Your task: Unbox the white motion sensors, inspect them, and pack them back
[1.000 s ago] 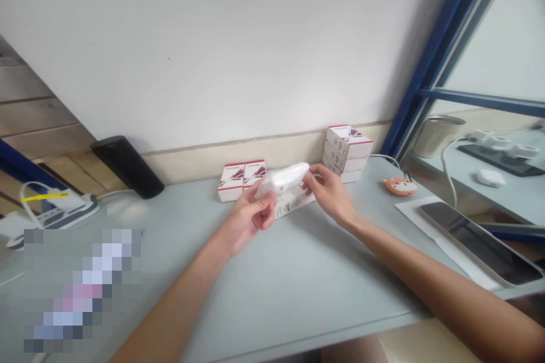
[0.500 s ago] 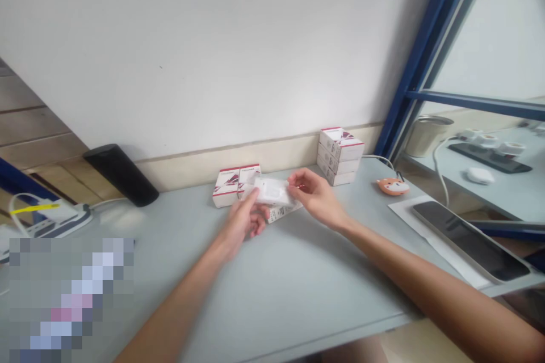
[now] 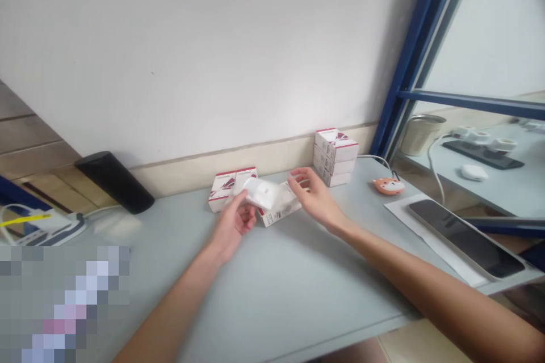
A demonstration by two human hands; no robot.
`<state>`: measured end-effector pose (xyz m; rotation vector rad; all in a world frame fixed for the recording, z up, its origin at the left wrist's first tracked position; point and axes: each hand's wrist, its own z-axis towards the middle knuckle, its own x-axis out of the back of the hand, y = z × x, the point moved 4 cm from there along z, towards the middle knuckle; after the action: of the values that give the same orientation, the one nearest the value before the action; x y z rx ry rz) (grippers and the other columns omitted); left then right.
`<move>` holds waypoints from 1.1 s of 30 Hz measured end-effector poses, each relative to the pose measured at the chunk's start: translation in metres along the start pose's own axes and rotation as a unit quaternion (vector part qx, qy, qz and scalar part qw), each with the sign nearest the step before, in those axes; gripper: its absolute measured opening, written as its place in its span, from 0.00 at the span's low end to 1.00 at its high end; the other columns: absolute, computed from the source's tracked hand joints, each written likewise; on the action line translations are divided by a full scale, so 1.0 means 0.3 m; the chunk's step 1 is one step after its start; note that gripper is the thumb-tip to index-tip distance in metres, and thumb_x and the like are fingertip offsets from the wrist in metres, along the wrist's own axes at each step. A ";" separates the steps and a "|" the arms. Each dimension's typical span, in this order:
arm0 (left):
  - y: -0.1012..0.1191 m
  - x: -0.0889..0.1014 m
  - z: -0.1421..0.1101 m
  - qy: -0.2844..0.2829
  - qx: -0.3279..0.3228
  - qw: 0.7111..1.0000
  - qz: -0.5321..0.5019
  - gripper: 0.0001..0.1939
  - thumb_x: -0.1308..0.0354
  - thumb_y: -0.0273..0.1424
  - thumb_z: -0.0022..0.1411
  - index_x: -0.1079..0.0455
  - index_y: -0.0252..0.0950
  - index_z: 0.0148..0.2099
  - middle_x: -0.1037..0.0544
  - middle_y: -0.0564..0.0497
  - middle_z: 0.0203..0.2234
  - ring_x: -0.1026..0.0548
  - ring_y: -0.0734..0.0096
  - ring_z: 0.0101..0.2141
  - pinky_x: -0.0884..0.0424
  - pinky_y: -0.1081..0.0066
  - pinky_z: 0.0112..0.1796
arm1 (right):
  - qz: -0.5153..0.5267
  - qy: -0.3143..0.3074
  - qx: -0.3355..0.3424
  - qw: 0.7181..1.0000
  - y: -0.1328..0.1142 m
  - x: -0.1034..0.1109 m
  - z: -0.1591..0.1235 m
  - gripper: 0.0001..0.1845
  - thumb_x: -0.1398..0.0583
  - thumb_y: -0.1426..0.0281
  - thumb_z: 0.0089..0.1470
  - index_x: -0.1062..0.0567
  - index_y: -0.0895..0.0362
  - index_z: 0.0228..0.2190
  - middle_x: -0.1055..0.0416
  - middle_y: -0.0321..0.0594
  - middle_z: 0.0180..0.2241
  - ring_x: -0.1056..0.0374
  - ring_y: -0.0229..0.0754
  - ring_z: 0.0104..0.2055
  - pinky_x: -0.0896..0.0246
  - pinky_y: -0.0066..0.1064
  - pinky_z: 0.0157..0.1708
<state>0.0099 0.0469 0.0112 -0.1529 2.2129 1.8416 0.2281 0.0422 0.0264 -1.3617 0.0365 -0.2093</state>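
Between thumb and fingers my left hand (image 3: pixel 233 221) holds a white item in clear wrapping (image 3: pixel 259 193), slightly blurred, tilted above the table. Just behind and below it lies a small printed box (image 3: pixel 276 214), partly covered by the item and its wrapping. My right hand (image 3: pixel 313 195) is beside that box's right end, its thumb and fingers apart with nothing visible between them. Whether its fingertips touch the box I cannot tell. Two white and red boxes (image 3: pixel 221 191) stand side by side behind my left hand.
A stack of similar boxes (image 3: pixel 335 156) stands against the wall. On the right are an orange animal-shaped case (image 3: pixel 388 185) and a phone (image 3: pixel 466 238) on white paper. At left stand a black cylinder (image 3: pixel 114 181) and a power strip (image 3: pixel 51 229). A blue-framed mirror (image 3: pixel 481 142) borders the right side.
My right hand has let go of the wrapped white item and its fingers have spread. The item, still in my left hand, has shifted left and turned, leaving more of the box below showing.
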 end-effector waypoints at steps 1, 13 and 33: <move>0.005 -0.001 0.000 -0.002 -0.002 1.000 -0.018 0.19 0.32 0.46 0.59 0.32 0.37 0.37 0.30 0.58 0.21 0.36 0.81 0.18 0.40 0.78 0.20 | 0.000 -0.030 -0.020 0.999 0.001 -0.007 -0.002 0.23 0.37 0.52 0.59 0.28 0.53 0.49 0.28 0.42 0.42 0.30 0.41 0.35 0.33 0.30 0.28; 0.032 -0.056 -0.031 -0.092 -0.033 0.993 -0.066 0.17 0.31 0.38 0.60 0.28 0.34 0.46 0.22 0.48 0.33 0.26 0.71 0.28 0.31 0.72 0.27 | 0.133 -0.084 -0.019 0.987 0.009 -0.053 -0.028 0.20 0.32 0.58 0.55 0.28 0.52 0.46 0.28 0.34 0.35 0.25 0.39 0.30 0.26 0.35 0.30; 0.054 -0.005 -0.022 -0.086 -0.108 0.990 -0.027 0.36 0.28 0.31 0.58 0.40 0.50 0.64 0.22 0.49 0.54 0.18 0.61 0.41 0.22 0.60 0.45 | 0.129 -0.078 -0.069 0.986 -0.013 -0.006 -0.009 0.14 0.29 0.62 0.55 0.19 0.58 0.39 0.21 0.41 0.35 0.27 0.37 0.28 0.29 0.33 0.34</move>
<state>0.0065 0.0433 0.0280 -0.0898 1.8760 1.9822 0.2255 0.0390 0.0294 -1.4922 0.0968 0.1196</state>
